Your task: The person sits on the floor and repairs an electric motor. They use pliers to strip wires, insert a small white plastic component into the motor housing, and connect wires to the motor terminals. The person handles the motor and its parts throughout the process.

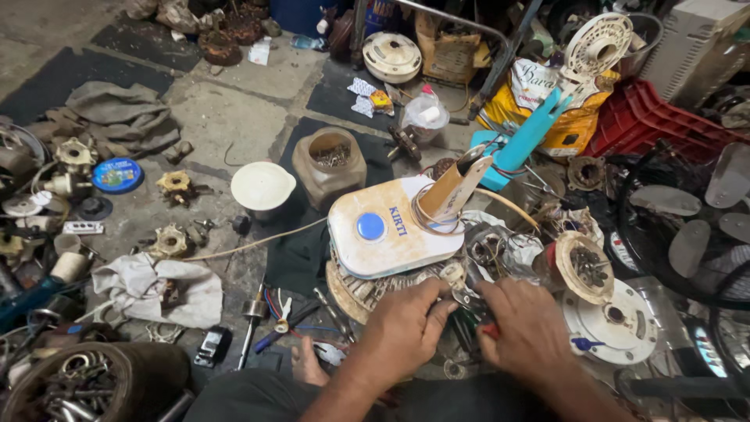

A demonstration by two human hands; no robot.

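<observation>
Head view: the small part (451,273) pinched between both hands could slip and drop among the clutter on the floor, since the grip looks shallow. Left hand (406,324) is curled nearly closed, its fingertips pinching the part just below the white housing (391,227). Right hand (523,320) is closed around pliers (473,305), whose tip meets the part.

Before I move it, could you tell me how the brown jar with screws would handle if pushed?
The brown jar probably feels heavy for its size, as metal bits show through its open mouth. Being squat and wide, it would likely slide rather than tip. With no lid on, a hard shove might spill some contents.
</observation>
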